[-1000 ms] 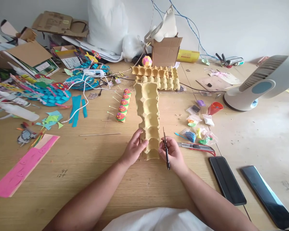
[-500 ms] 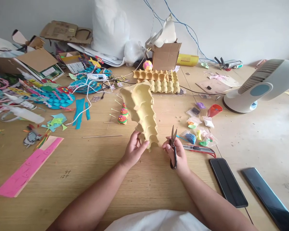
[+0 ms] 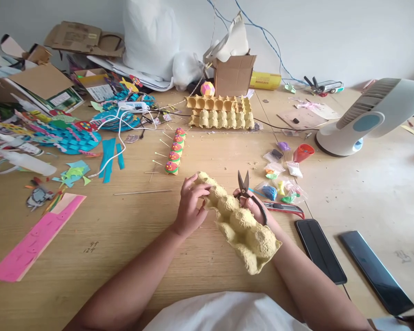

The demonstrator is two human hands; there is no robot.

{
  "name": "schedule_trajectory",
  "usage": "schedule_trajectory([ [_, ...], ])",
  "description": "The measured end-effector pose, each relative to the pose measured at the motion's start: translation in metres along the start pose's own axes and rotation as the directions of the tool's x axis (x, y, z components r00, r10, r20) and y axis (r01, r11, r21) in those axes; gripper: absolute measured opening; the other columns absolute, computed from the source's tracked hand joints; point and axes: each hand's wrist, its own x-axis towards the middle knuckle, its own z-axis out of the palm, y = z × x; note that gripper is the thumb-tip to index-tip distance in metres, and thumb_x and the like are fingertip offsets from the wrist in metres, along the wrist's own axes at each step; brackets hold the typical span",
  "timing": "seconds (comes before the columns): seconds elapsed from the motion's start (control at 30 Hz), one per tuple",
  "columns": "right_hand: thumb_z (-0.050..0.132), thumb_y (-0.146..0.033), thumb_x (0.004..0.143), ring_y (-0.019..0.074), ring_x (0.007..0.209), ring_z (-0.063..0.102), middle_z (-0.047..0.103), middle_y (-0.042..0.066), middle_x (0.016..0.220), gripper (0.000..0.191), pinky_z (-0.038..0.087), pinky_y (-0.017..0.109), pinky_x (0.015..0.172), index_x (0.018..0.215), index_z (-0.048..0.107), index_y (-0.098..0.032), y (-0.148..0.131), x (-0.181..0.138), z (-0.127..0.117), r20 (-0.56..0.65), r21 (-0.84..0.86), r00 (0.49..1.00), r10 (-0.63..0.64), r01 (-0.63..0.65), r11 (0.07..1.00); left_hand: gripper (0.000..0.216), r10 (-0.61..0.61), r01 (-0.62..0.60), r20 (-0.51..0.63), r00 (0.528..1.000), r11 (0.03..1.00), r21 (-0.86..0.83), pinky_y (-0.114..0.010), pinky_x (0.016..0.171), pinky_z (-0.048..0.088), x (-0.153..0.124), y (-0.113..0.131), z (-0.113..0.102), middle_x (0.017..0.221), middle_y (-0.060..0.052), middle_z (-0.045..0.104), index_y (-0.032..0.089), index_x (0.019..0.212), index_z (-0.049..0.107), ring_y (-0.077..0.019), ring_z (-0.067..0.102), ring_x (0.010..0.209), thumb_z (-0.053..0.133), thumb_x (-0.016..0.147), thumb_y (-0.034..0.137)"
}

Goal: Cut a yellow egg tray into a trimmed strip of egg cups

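My left hand (image 3: pixel 192 207) grips the far left end of a yellow pulp egg carton piece (image 3: pixel 243 220), its bumps facing up and its near end slanting toward my right forearm. Black-handled scissors (image 3: pixel 244 185) sit in my right hand (image 3: pixel 250 204), blades parted and pointing away from me. The right hand is partly hidden behind the carton, and I cannot tell whether it touches it. Beyond my left hand lies a painted egg-carton caterpillar (image 3: pixel 175 151) in red and green, with white-tipped sticks at its left side.
More egg carton strips (image 3: pixel 224 119) lie at the back. On the right are clay bags (image 3: pixel 271 191), a red cup (image 3: pixel 302 152), a utility knife (image 3: pixel 284 209), two phones (image 3: pixel 320 250) and a fan (image 3: pixel 359 119). Pink card (image 3: pixel 37 236) and craft pieces (image 3: pixel 67 138) cover the left.
The carton piece has turned over and swung from pointing away to slanting toward me at the right, uncovering the caterpillar. The scissors now tilt left. The view has shifted slightly.
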Motion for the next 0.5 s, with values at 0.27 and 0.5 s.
schedule_trajectory([
  [0.27,0.088,-0.028,0.069,0.0125,0.074,0.05,0.056,-0.003,0.089,0.048,0.042,0.024,0.065,0.106,0.059,-0.025,0.019,0.002,0.009,0.16,0.402,0.959,0.234,-0.28,0.871,0.039,-0.015,0.02,-0.028,0.999,0.986,0.168,-0.056,0.121,0.031,-0.004,-0.005,0.0,0.133,-0.009,0.058,0.027,0.11,0.066,-0.0309,0.034,0.147,0.057,0.08,0.004],
  [0.5,0.085,-0.025,0.069,0.0114,0.07,0.047,0.054,-0.005,0.085,0.045,0.039,0.023,0.062,0.104,0.057,-0.026,0.017,0.003,0.017,-0.035,0.429,0.985,0.169,-0.138,0.893,0.056,-0.428,0.378,-0.059,0.902,0.847,-0.375,-0.043,0.115,0.046,-0.013,0.0,0.018,0.157,-0.013,0.039,0.031,0.149,0.037,-0.0268,0.035,0.151,0.059,0.097,0.028],
])
